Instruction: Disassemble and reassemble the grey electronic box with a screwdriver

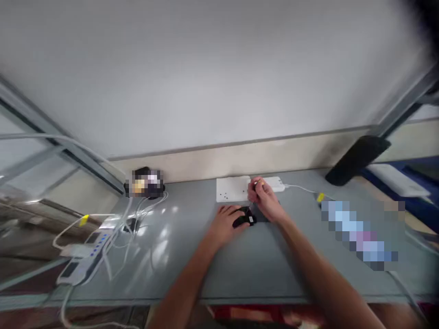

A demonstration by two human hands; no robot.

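My left hand (224, 224) is pressed down on the grey table, its thumb and fingers gripping a small black device (251, 219) that lies flat. A pale patch shows on the device; my fingers hide part of it. My right hand (265, 198) is closed in a fist just above, around a screwdriver (256, 183) with a yellowish handle end. The screwdriver's thin tip points down to the device, and blur hides whether they touch. Behind my hands lies a white sheet (231, 185) with several small dark specks, likely screws. A dark flat piece (262, 216) sits under my right wrist.
A white power strip (85, 256) with tangled cables is at the table's left. A white block (274, 183) with a cable lies behind my right hand. At the back right leans a black cylinder (358, 160). Blurred-out items lie left and right. Metal posts flank the table (178, 274).
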